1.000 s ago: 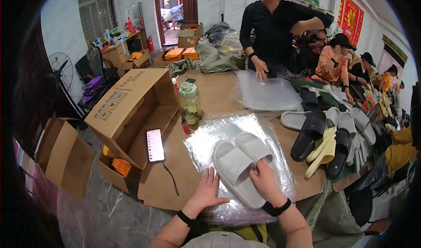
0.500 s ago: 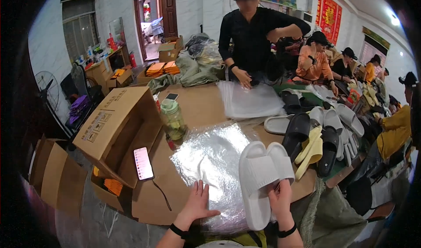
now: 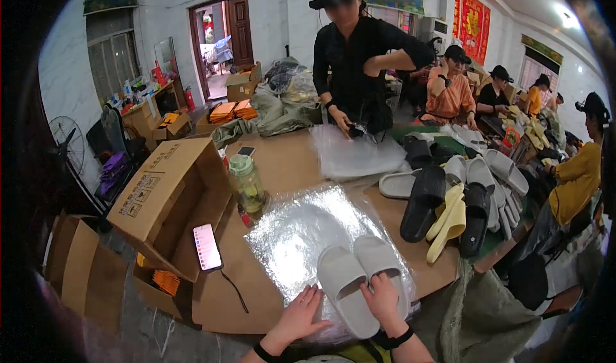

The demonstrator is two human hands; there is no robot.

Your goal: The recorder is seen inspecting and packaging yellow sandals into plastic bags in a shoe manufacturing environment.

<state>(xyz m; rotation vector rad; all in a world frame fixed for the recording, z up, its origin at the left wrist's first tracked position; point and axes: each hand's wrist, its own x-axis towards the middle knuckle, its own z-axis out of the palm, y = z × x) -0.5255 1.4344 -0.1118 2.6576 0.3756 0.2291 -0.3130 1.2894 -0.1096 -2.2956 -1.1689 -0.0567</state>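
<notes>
A pair of light grey slide slippers point(image 3: 341, 274) lies side by side on a stack of clear, shiny plastic bags point(image 3: 289, 228) in front of me. My right hand point(image 3: 384, 300) grips the pair where the two meet, its thumb at the left slipper and its fingers in the foot opening of the right one. My left hand point(image 3: 299, 319) lies flat on the near left part of the bags, fingers stretched out, close to the left slipper. It holds nothing.
Right of the bags is a pile of grey, black and yellow slippers point(image 3: 446, 225). A green-lidded bottle point(image 3: 246, 186), a phone point(image 3: 206, 247) and an open cardboard box point(image 3: 170, 202) stand left. Across the table a person point(image 3: 359, 68) handles more clear bags point(image 3: 356, 154).
My right hand has brought the slippers left and down onto the bags, turning their toes leftward. My left hand has shifted slightly toward them. The person opposite has moved a hand over the far bags.
</notes>
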